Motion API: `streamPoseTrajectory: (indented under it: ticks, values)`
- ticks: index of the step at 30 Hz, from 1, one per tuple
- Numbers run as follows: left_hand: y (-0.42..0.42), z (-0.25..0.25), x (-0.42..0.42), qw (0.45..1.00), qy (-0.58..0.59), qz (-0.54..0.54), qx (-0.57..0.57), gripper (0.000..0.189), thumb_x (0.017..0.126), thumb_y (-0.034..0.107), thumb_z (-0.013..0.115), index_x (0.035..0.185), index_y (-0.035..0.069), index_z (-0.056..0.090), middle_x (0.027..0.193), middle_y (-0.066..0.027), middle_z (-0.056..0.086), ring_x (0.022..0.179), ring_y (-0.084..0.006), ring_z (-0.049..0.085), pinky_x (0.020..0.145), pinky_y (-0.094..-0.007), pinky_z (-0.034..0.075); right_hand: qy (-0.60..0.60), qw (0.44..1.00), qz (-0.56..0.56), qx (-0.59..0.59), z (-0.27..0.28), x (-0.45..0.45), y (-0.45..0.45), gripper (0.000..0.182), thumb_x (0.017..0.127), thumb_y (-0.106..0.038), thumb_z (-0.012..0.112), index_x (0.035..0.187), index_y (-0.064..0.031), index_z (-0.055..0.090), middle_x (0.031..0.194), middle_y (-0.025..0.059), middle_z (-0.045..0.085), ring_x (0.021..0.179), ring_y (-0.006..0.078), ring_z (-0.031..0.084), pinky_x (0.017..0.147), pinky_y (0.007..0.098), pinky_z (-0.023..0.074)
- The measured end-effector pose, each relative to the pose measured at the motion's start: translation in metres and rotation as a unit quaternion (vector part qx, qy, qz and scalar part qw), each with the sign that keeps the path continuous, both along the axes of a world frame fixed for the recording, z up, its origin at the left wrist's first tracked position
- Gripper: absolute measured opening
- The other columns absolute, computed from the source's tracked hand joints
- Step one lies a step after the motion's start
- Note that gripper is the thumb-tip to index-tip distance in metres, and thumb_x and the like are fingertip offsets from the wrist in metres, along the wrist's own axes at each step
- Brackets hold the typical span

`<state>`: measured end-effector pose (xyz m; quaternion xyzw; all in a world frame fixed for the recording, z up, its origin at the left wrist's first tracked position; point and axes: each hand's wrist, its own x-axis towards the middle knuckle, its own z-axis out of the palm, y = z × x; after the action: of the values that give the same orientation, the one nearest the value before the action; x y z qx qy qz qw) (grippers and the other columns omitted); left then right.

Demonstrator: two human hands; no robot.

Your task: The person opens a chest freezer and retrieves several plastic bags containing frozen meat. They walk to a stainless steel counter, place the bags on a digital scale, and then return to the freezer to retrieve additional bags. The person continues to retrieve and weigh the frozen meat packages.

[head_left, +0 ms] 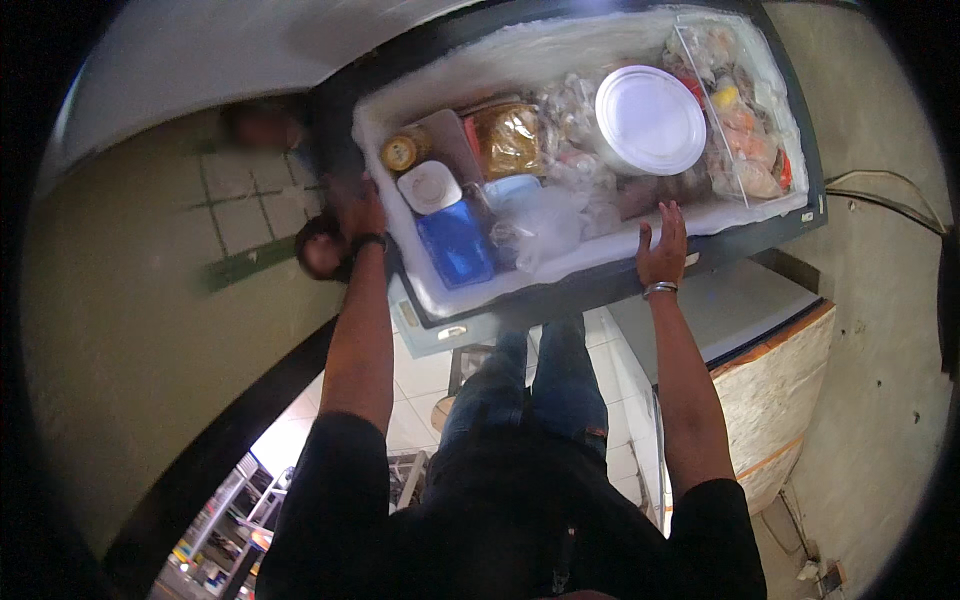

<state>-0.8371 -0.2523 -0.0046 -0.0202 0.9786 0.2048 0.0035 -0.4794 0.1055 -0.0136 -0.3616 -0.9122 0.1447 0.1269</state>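
Note:
Before me a chest freezer (465, 304) stands with its lid (247, 52) raised and thick frost on its inner walls. My right hand (664, 244) lies over the front rim, fingers stretched out and thumb apart, holding nothing visible. At the left rim is my left hand (364, 214), dark and partly blurred; its grip is unclear. Nearest to it inside are a jar with a yellowish lid (400, 153), a white-lidded container (430, 187) and a blue container (456, 244). Beyond my right hand sits a large round white lidded tub (651, 120).
Plastic bags (574, 172) and a packet of brown food (510, 139) fill the freezer's middle. Bagged food lies in a clear-edged basket (742, 127) at the right. A grey-topped chest (720, 307) stands beside my right arm. Cables (885, 180) run along the right wall.

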Motion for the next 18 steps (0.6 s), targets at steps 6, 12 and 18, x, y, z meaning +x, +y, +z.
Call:
streamPoseTrajectory:
  ticks: [6,12,18]
  values:
    - [-0.01,-0.024,-0.012,0.998,0.031,-0.043,-0.022,0.085,0.094,0.056,0.047,0.148,-0.005,0.022,0.147,-0.0308,0.033,0.137,-0.0401,0.035,0.113,-0.0433,0.03,-0.002,1.0,-0.008,-0.001,-0.001,0.006,0.0,0.045,0.096,-0.036,0.055,0.129,-0.0069,0.051,0.141,0.019,0.047,0.129,0.0368,0.045,0.106,0.0482,0.0392]
    - [-0.013,-0.029,-0.013,0.999,0.015,-0.04,-0.027,0.083,0.095,0.052,0.047,0.148,-0.006,0.021,0.148,-0.0315,0.031,0.136,-0.0413,0.035,0.113,-0.0438,0.029,0.005,1.0,-0.004,0.0,-0.008,0.003,0.003,0.04,0.094,-0.032,0.058,0.124,-0.0056,0.056,0.138,0.019,0.05,0.127,0.0365,0.048,0.104,0.0473,0.0406]
    - [-0.016,-0.029,-0.016,0.998,0.028,-0.063,-0.015,0.083,0.096,0.052,0.047,0.147,-0.008,0.021,0.148,-0.0318,0.031,0.136,-0.041,0.035,0.114,-0.0443,0.029,0.012,1.0,-0.005,0.005,-0.009,0.003,0.003,0.037,0.091,-0.031,0.061,0.118,-0.0048,0.058,0.135,0.0187,0.053,0.122,0.0364,0.051,0.102,0.0468,0.0421]
